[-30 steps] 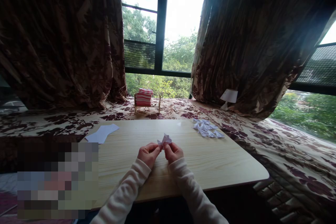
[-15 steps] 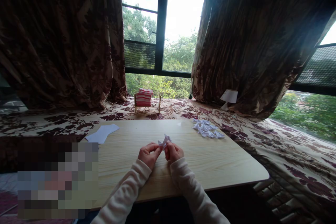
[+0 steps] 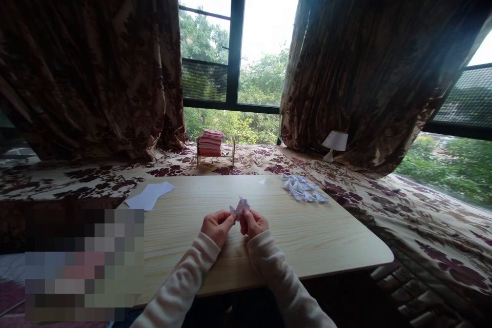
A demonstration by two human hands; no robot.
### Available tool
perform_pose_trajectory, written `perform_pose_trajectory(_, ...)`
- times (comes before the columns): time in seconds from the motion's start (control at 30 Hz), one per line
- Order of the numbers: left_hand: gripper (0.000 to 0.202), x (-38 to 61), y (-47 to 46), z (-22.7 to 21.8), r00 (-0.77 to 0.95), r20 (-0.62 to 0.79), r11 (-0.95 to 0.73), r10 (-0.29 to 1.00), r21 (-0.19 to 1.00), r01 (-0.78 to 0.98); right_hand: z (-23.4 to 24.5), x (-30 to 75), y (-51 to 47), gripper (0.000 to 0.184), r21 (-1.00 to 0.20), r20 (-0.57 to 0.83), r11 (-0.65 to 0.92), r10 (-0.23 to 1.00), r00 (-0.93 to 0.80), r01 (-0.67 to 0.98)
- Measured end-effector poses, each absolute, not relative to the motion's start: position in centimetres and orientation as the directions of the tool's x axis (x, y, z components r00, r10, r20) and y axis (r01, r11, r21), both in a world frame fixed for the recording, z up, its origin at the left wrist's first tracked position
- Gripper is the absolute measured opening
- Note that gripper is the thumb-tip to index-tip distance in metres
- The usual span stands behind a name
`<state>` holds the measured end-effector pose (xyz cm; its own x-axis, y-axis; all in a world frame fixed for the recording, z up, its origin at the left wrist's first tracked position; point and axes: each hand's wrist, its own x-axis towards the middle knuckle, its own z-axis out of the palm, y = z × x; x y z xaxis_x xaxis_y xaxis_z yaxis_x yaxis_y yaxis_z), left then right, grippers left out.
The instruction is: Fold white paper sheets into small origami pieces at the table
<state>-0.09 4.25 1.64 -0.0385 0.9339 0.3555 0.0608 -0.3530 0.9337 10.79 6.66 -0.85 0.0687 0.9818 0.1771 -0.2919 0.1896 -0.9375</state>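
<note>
Two patterned curtains (image 3: 92,51) hang at far left and far right, beyond a pale table (image 3: 319,236). On its far left lie white paper sheets (image 3: 151,196); on its far right, a cluster of folded papers (image 3: 302,189). The left hand (image 3: 217,226) and right hand (image 3: 255,223), fingers curled and thumbs closed in, pinch from left and right one small folded white paper (image 3: 241,205) over the table's middle

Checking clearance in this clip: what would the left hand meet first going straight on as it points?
Beyond the folded white paper it pinches, the left hand would probably meet the right hand first, though depth is unclear.
</note>
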Motion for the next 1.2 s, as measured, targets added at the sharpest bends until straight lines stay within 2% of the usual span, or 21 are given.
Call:
perform_pose_trajectory(0.5, 0.022, 0.05, 3.9, 2.32, -0.012, 0.323, -0.323, 0.946, 0.946, 0.022, -0.38, 10.79, 6.07, 0.031, -0.933, 0.219, 0.235, 0.972, 0.088, -0.273)
perform_pose_trajectory(0.73, 0.02, -0.16, 4.2, 1.9, -0.069, 0.312, -0.311, 0.948, 0.95, 0.032, -0.5, 10.75, 6.36, 0.034, -0.936, 0.19, 0.208, 0.978, 0.087, -0.284)
perform_pose_trajectory(0.93, 0.021, -0.21, 4.32, 1.68, -0.066, 0.299, -0.298, 0.952, 0.954, 0.037, -0.62, 10.74, 6.39, 0.035, -0.932, 0.171, 0.213, 0.972, 0.164, -0.292)
perform_pose_trajectory(1.2, 0.021, -0.23, 4.44, 1.51, -0.06, 0.282, -0.281, 0.957, 0.959, 0.026, -0.88, 10.93, 6.39, 0.035, -0.936, 0.224, 0.277, 0.944, 0.241, -0.215)
